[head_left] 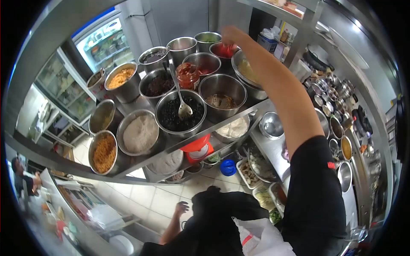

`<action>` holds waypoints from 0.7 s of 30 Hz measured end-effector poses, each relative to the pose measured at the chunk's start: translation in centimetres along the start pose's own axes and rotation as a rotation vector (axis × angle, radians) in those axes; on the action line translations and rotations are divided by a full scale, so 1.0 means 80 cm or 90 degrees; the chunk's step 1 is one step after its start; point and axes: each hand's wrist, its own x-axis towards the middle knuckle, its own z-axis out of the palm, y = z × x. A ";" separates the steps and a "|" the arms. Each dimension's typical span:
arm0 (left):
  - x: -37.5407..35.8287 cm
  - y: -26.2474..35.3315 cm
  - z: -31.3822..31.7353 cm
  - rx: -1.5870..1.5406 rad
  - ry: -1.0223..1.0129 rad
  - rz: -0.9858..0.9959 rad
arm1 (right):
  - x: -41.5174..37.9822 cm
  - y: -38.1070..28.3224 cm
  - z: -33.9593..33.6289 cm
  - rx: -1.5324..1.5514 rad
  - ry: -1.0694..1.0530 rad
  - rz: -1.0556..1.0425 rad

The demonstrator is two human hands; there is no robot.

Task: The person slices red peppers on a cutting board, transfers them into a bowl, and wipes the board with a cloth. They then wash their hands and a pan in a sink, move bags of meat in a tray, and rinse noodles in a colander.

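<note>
My right hand [232, 35] reaches to the far end of the upper steel shelf, its fingertips down in a steel bowl [217, 54] of bright red food [226, 51]. The fingers look drawn together on the red food; its exact kind is too blurred to tell. Beside that bowl stand a pot with green contents [208, 38] and a wide bowl of pale yellow contents [247, 70]. Low at my side hangs my left hand [182, 208], with loosely bent fingers and nothing visible in it.
Nearer on the shelf, a slotted spoon [184, 109] rests in a bowl of dark greens, by a jar of red sauce [187, 76]. Several other steel bowls [140, 131] crowd the shelf. Its metal edge [213, 123] runs before me. Pans line the right side; a person [26, 177] is far left.
</note>
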 end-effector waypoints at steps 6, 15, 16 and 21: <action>0.096 0.037 0.030 0.634 0.004 0.233 | -0.060 0.019 0.005 0.245 0.401 -0.398; -0.115 0.316 0.396 0.602 -0.572 0.540 | -0.783 0.180 0.305 0.130 0.386 0.521; -0.151 0.326 0.442 0.635 -0.643 0.562 | -0.857 0.195 0.309 0.238 0.382 0.770; -0.205 0.275 0.676 0.810 -0.876 0.917 | -1.047 0.269 0.367 0.152 0.319 0.885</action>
